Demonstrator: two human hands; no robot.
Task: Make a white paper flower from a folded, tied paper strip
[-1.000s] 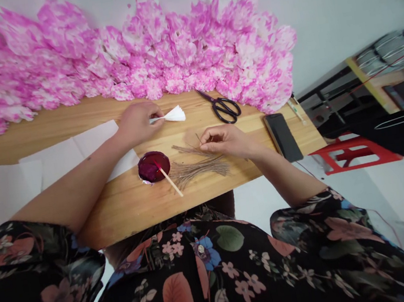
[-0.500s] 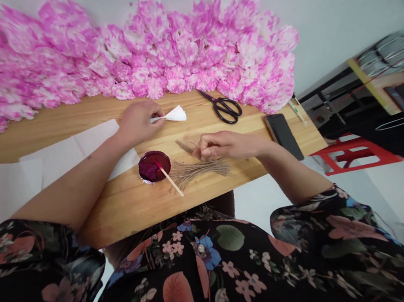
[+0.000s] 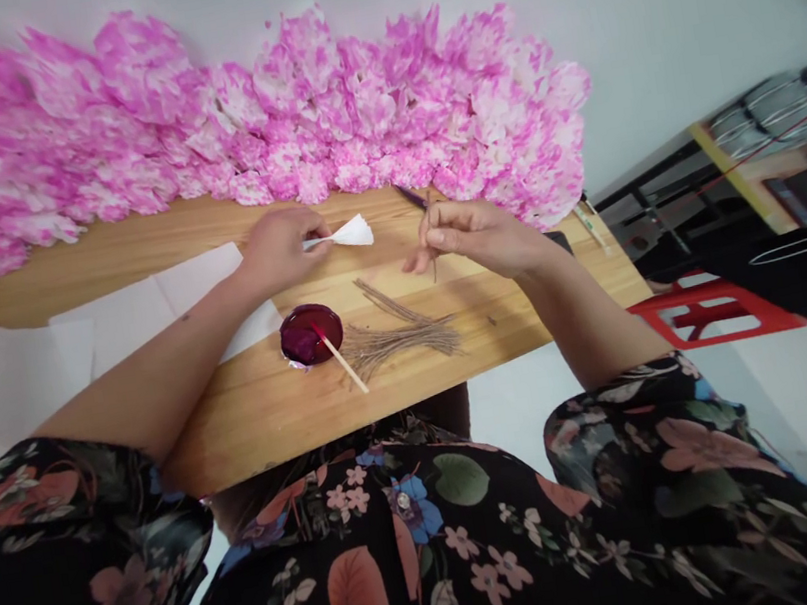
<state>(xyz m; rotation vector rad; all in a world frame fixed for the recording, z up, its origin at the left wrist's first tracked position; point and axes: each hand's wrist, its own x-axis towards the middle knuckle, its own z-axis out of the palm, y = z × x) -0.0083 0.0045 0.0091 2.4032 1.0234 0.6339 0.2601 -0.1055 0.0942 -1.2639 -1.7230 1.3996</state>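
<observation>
The left hand (image 3: 282,252), above the middle of the worktop (image 3: 261,420), has its fingers clamped on the narrow end of a white pleated paper (image 3: 356,232), whose flared end opens to the right. The right hand (image 3: 483,238), on the far right side, has thumb and forefinger pinched on a thin brown strand (image 3: 435,262), held roughly upright; its other fingers are partly hidden. Condition of the work: the paper is gathered at one end and fanned at the other, so that shaping appears complete. The strand is singled out, apart from the stock. The paper and the strand do not touch; no binding is visible on the paper, though its pinched end is mostly covered by the fingers. No colour is visible on the paper. Stock on hand: a bundle of brown strands (image 3: 413,340) lies on the near side, with a few loose strands (image 3: 389,298) just beyond it, and flat white sheets (image 3: 200,284) lie to the left, partly behind the left forearm. A dish of dark red liquid (image 3: 298,345) stands left of the bundle, a wooden stick (image 3: 346,364) leaning in it with a reddened tip. Scissors (image 3: 409,196) lie at the far side, largely hidden behind the right hand. Pink and white flowers (image 3: 313,104) line the far edge; their count cannot be determined.
</observation>
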